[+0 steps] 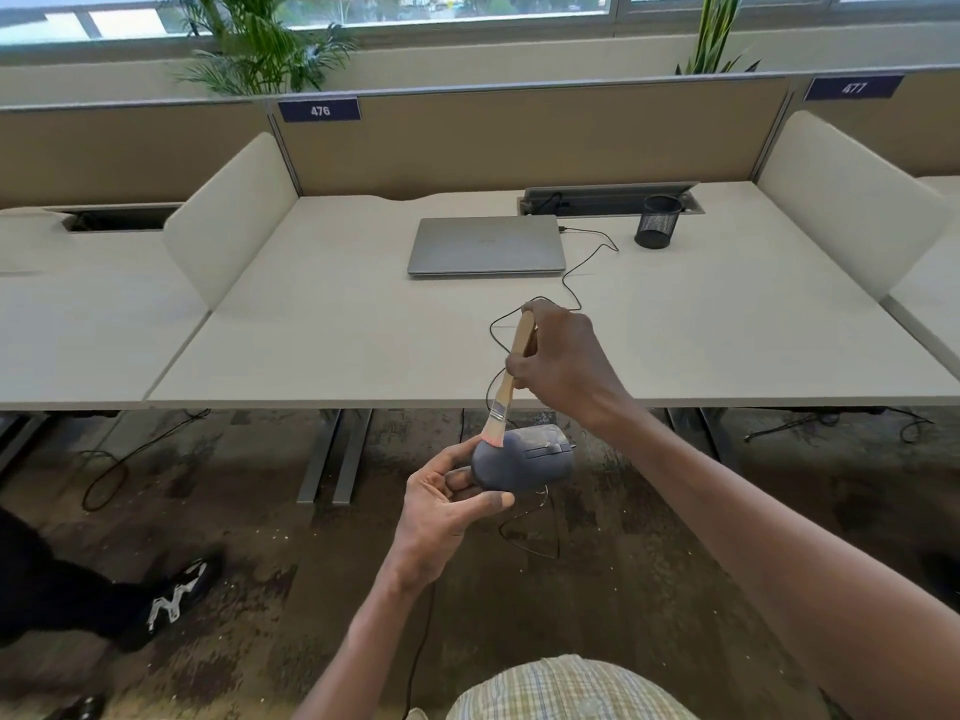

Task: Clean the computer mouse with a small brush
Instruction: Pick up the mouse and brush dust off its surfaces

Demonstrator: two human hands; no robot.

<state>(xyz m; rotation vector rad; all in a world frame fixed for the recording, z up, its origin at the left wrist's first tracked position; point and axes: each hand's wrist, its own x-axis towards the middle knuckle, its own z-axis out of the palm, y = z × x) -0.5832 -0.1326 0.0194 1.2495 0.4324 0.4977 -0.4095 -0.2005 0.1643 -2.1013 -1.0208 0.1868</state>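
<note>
From the head camera: my left hand (447, 504) is curled round the rear of the computer mouse (522, 458), thumb and fingers pinching it from below, and I'm holding it out in the air in front of the desk (322, 345), not resting on anything. My right hand (558, 363) is wrapped round the wooden handle of the small brush (511, 374), bristles down and touching the mouse's top near my left fingertips.

Here's what worries me. My grip on the mouse is only at one end, so a firm brush stroke toward the buttons could lever it out of my fingers and drop it to the floor. The mouse cable (530, 532) loops below and trails up over the desk edge toward the laptop (485, 245); if I pull the mouse farther away, I'd guess it could go taut and tug the plug or drag the laptop. The grey dust on the shell will likely fall straight onto my lap. The wheel gap looks tight, and bristles pushed hard could just pack grit in.
</note>
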